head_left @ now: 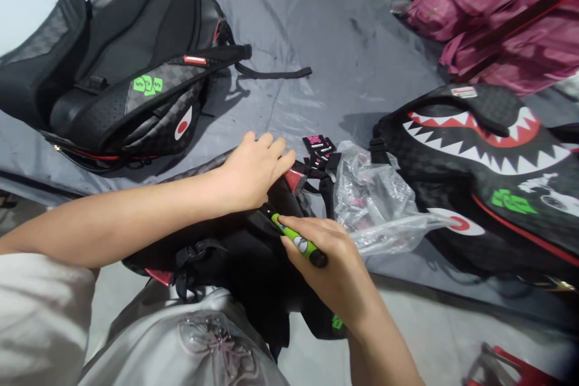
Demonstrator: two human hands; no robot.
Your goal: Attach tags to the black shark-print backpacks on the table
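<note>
A black checkered backpack [253, 265] lies across my lap and the table's near edge, with its straps towards me. My left hand [256, 172] rests over its upper edge and grips it, the fingers bent over the far side. In my right hand [330, 253] is a bright green marker pen [296, 236] with black ends and a cartoon print. The pen's front end touches or nearly touches the backpack beside the left palm; the exact contact is hidden. A red shiny patch [295, 180] shows near my left fingertips.
Another black backpack [136, 66] lies at the left, a strap trailing on the grey cloth [316, 72]. At the right is a shark-mouth backpack [488, 193] beside a crumpled clear plastic bag [375, 199]. Dark tags [319, 149] lie near it. Pink bags [502, 18] are at back right.
</note>
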